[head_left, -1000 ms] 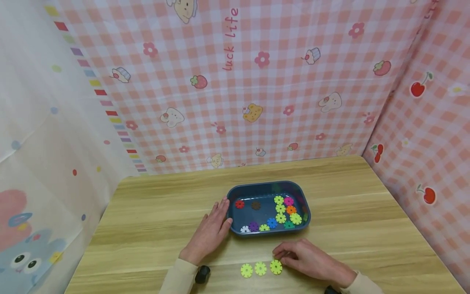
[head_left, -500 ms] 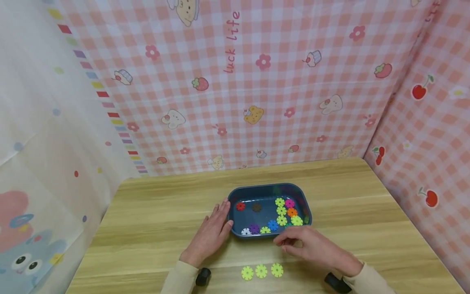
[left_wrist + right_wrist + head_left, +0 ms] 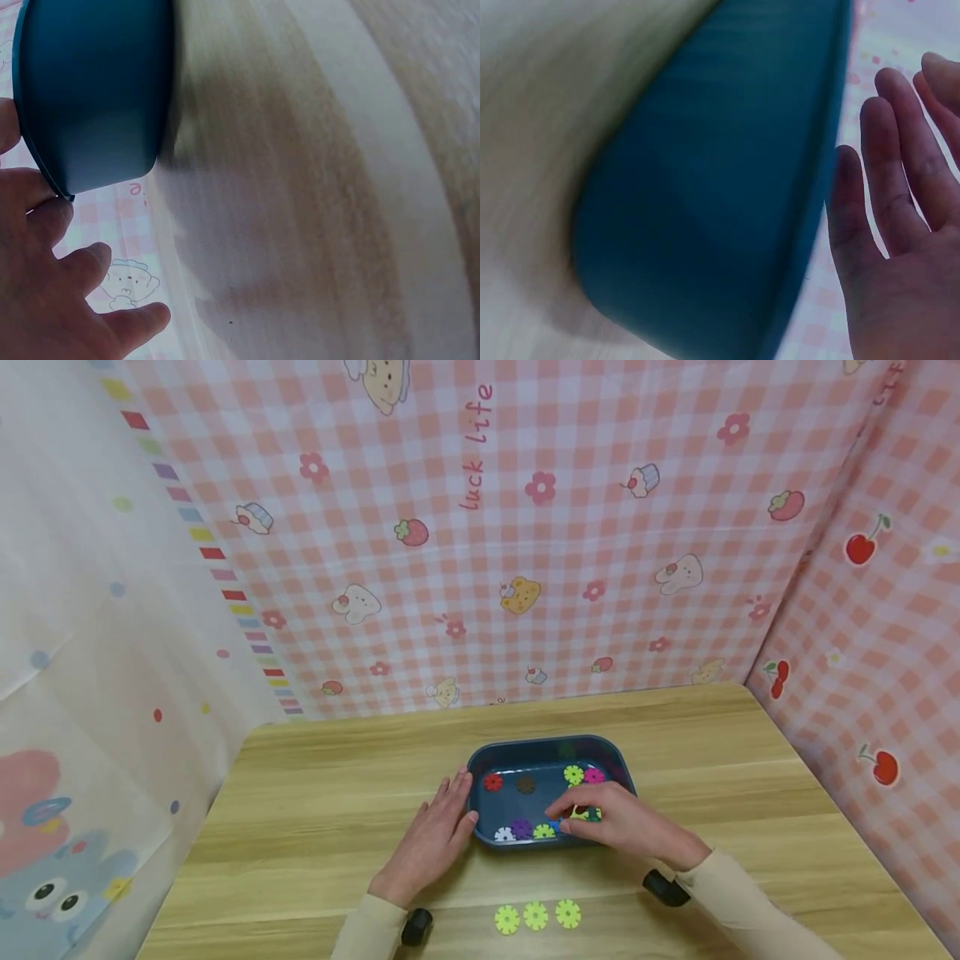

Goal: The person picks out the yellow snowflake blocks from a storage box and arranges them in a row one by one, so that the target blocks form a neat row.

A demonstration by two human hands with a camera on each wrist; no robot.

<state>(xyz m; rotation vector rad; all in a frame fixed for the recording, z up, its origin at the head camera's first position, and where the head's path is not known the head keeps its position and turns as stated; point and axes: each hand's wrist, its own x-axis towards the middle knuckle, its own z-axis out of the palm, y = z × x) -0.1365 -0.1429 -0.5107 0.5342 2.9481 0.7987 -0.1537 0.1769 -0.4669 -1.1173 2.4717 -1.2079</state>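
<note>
The left hand (image 3: 431, 839) rests at nine o'clock against the rim of the blue tray (image 3: 525, 750), with its fingers straight. The right hand (image 3: 626, 825) comes over the tray's four o'clock side; its grip is slightly spread, fingers loosely bent, with the tips close to a blue disc (image 3: 555, 827) lying inside at six o'clock. A red disc (image 3: 492, 782) lies inside toward nine, a white disc (image 3: 504, 834) at eight. On the tabletop (image 3: 337, 793), at six o'clock from the tray, three yellow-green discs (image 3: 536, 916) make a row.
</note>
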